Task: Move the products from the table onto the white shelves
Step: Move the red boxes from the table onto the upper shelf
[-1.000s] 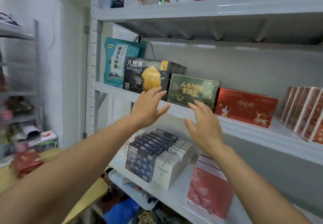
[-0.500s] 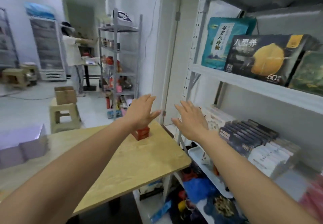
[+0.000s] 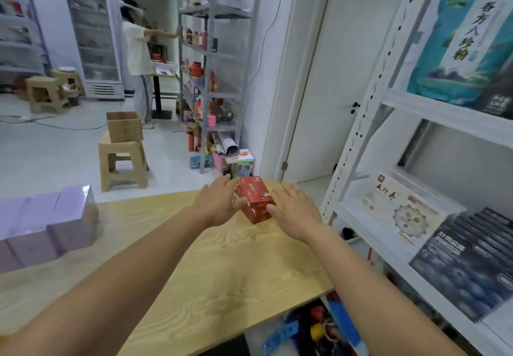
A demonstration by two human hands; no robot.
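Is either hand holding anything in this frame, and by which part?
Nothing is gripped yet. The red box sits on the table between open hands: left hand against its left side, right hand just beside its right.

The stacked product boxes (image 3: 256, 203) sit near the far right corner of the surface (image 3: 222, 272), between the left hand (image 3: 219, 203) and the right hand (image 3: 297, 212). A wrapped box pack (image 3: 55, 225) lies at the left edge. The shelves (image 3: 358, 139) stand to the right. A stool (image 3: 122, 164) carrying a carton (image 3: 125, 126) stands behind.

Open tabletop (image 3: 222, 272) before red box (image 3: 255, 197) — shelves (image 3: 444, 115) right.
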